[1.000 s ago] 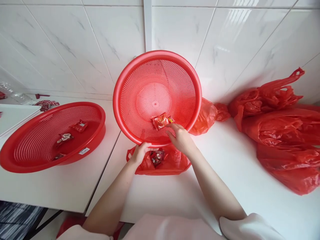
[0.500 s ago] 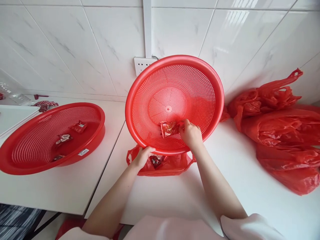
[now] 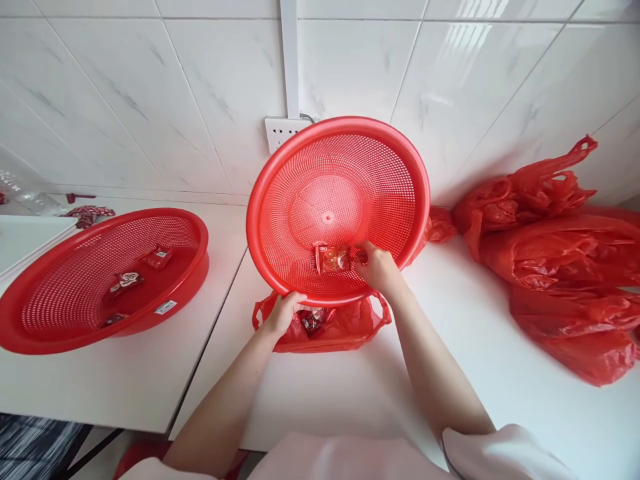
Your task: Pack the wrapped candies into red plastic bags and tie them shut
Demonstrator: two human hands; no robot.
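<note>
A round red mesh basket (image 3: pixel 327 183) is tilted up towards me, and my left hand (image 3: pixel 284 313) grips its lower rim. Inside, near the lower side, lies a shiny red packet (image 3: pixel 334 259). My right hand (image 3: pixel 375 265) reaches over the lower right rim, its fingers curled beside the packet's right end; whether they pinch anything is too small to tell. Under the basket's lower rim sits an open red plastic bag (image 3: pixel 345 333) with a dark red packet (image 3: pixel 313 321) showing in its mouth.
On the left, a second red basket (image 3: pixel 170 308) holds several small packets. A white tray (image 3: pixel 30 240) is at the far left edge. Several full red bags (image 3: pixel 570 253) are piled at the right. A wall socket (image 3: pixel 280 132) is behind the tilted basket.
The tilted basket's right side has shifted left and slightly down. The packet inside has moved a little left, and my right hand's fingers have opened slightly beside it.
</note>
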